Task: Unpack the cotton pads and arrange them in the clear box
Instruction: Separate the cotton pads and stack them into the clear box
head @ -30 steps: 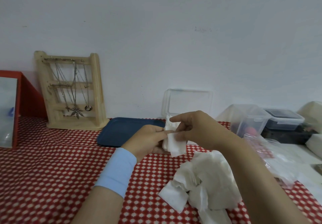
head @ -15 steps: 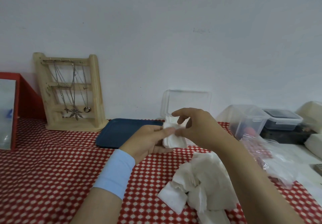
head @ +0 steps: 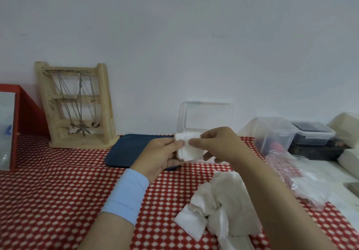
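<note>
A small stack of white cotton pads (head: 189,148) is held above the table between both hands. My left hand (head: 161,155) grips its left edge with thumb and fingers. My right hand (head: 217,145) pinches the stack from the right and covers part of it. Just behind the hands stands the clear box (head: 206,116) with its lid raised against the wall; its lower part is hidden by the hands. A loose heap of white cotton pads (head: 219,203) lies on the red patterned cloth near my right forearm.
A dark blue tray (head: 130,148) lies behind my left hand. A wooden jewellery stand (head: 77,106) with necklaces is at the back left, a red-framed mirror (head: 11,127) at far left. Clear containers (head: 275,135) and an empty plastic bag (head: 303,174) sit at the right.
Both hands raised the pad stack slightly and squared it up. The single pad that hung below the right fingers now lies against the stack.
</note>
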Tool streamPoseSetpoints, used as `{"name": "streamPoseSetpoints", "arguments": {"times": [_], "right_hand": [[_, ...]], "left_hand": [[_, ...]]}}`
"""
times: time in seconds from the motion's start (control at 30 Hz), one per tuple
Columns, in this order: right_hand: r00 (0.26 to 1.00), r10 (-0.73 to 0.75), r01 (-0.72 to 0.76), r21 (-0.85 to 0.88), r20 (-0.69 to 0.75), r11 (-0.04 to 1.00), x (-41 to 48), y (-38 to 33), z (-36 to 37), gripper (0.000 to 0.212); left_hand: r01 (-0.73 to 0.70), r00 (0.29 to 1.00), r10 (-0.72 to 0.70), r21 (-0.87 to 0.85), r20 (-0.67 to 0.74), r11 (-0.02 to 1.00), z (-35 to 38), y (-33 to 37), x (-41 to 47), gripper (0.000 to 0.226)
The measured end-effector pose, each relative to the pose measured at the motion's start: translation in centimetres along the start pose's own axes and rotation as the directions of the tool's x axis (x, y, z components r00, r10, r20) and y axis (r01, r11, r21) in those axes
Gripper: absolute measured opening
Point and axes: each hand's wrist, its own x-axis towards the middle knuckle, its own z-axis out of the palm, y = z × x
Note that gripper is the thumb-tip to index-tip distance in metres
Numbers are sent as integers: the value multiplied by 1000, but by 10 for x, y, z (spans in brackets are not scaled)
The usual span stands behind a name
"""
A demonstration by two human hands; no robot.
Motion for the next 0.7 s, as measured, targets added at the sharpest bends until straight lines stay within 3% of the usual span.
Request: {"name": "streamPoseSetpoints", "arguments": {"times": [0.13, 0.27, 0.4, 0.57, 0.7], "right_hand": [[999, 10, -11, -18, -52, 1000, 4, 4, 1, 15], [996, 10, -4, 76, -83, 997, 3, 4, -12, 15], [1000, -21, 20, 161, 5, 987, -3, -2, -14, 17], [999, -32, 32, 10, -38, 999, 0, -1, 2, 14], [997, -51, 46, -75, -60, 996, 3, 1, 4, 19]], "left_hand": [[22, 1000, -23, -64, -17, 998, -1, -1, 2, 19], [22, 997, -28, -98, -67, 995, -2, -2, 4, 22], [31, 999, -34, -69, -41, 997, -2, -4, 4, 26], [41, 998, -39, -47, 48, 998, 2, 0, -1, 22], [62, 996, -60, -34, 63, 997, 2, 0, 2, 35]]}}
